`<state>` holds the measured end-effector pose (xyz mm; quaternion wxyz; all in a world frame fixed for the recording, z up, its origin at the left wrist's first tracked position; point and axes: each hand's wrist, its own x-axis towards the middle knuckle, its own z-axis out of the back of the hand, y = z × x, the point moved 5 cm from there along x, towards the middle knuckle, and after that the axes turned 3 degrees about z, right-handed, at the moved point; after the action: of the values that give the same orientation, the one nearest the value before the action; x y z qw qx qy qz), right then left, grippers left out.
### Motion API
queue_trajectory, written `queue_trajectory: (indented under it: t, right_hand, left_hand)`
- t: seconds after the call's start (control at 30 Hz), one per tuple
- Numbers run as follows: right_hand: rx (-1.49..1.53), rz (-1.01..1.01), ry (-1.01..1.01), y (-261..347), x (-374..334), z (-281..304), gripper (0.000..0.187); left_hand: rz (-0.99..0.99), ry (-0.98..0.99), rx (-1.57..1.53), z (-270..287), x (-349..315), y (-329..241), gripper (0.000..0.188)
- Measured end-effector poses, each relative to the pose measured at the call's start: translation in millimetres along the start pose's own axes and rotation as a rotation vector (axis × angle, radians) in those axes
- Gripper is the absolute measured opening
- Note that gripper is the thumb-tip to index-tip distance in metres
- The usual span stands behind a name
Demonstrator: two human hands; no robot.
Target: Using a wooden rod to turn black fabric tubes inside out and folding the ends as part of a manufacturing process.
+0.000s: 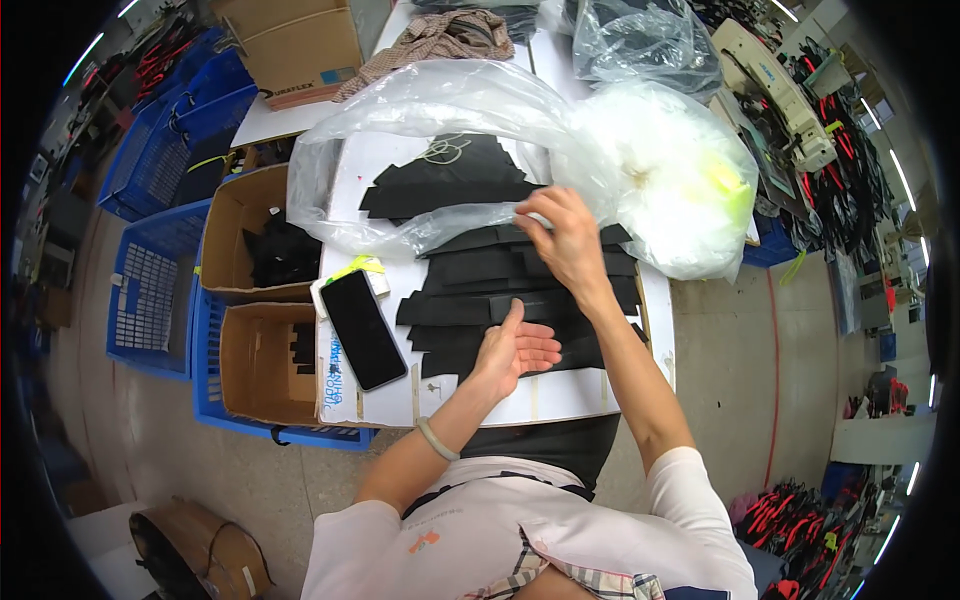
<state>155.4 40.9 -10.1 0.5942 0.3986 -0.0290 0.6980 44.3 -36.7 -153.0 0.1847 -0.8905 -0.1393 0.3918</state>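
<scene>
Rows of black fabric strips (pixel 460 312) lie overlapped on the white tabletop. My left hand (pixel 515 352) is over the nearer rows, palm turned up, fingers stretched and thumb raised, holding nothing that I can see. Farther off, my right hand (pixel 568 240) is curled above the strips, its thumb and fingers bent around the near edge of a clear plastic bag (pixel 450 225); the exact contact is hard to make out. Inside the loop of the bag's mouth sits another black stack (pixel 450 180) with a pale cord loop (pixel 443 150) on top.
A black phone (pixel 364 330) lies at the table's left edge. Cardboard boxes (pixel 262 365) with black pieces stand left of the table in a blue crate (pixel 210 400). A bulging white bag (pixel 685 185) fills the right side; a checked cloth (pixel 445 42) lies at the back.
</scene>
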Motion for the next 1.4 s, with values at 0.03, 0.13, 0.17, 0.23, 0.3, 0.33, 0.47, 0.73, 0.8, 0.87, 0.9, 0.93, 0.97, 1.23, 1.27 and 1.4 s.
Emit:
queue_trajectory:
  t: [0.03,0.13,0.17,0.23,0.3,0.33,0.47,0.73,0.8,0.87,0.9,0.93,0.97,1.23,1.27,1.4]
  right_hand:
    - [-0.02,0.018,0.049,0,12,-20,0.01]
    - [-0.126,0.109,0.195,6,43,-86,0.01]
    - [-0.187,0.164,0.218,6,49,-102,0.013]
    - [-0.287,0.226,0.283,5,52,-140,0.019]
    - [-0.34,0.217,0.343,5,47,-164,0.025]
    - [-0.337,0.225,0.342,5,45,-170,0.025]
    - [-0.259,0.208,0.277,7,36,-167,0.019]
    - [-0.156,0.125,0.243,-7,30,-155,0.029]
    - [-0.129,0.139,0.225,3,29,-159,0.025]
    - [-0.162,0.116,0.171,-5,23,-165,0.035]
    - [-0.163,0.112,0.161,-3,22,-168,0.035]
    - [-0.17,0.097,0.153,-5,19,-168,0.036]
    - [-0.162,0.097,0.138,-6,18,-168,0.035]
    - [0.028,0.052,0.055,-6,15,-142,0.027]
    - [0.136,0.06,-0.02,-7,13,-130,0.024]
    - [0.76,-0.307,0.014,19,-4,-46,0.03]
  left_hand:
    - [-0.003,-0.001,-0.002,-1,-1,0,0.072]
    - [-0.025,0.001,0.003,0,0,3,0.071]
    - [-0.027,0.013,-0.007,-4,0,4,0.069]
    - [-0.032,0.007,-0.009,-4,0,5,0.068]
    - [-0.048,-0.017,-0.034,-4,-5,6,0.064]
    - [-0.055,-0.02,-0.038,1,-8,7,0.064]
    - [-0.061,-0.002,0.056,4,-30,4,0.061]
    - [-1.319,-0.751,0.897,49,-51,-205,0.016]
    - [-1.373,-0.949,1.292,67,-19,-249,0.01]
    - [-1.119,-0.895,1.532,71,24,-264,0.014]
    - [-1.042,-0.844,1.634,80,40,-267,0.017]
    - [-1.062,-0.823,1.647,76,44,-271,0.017]
    - [-0.94,-0.811,1.649,78,52,-274,0.016]
    - [-1.243,-0.567,0.748,54,-33,-290,0.019]
    - [-1.24,-0.569,0.757,50,-46,-284,0.019]
    - [-0.832,-0.156,0.132,19,-80,-228,0.017]
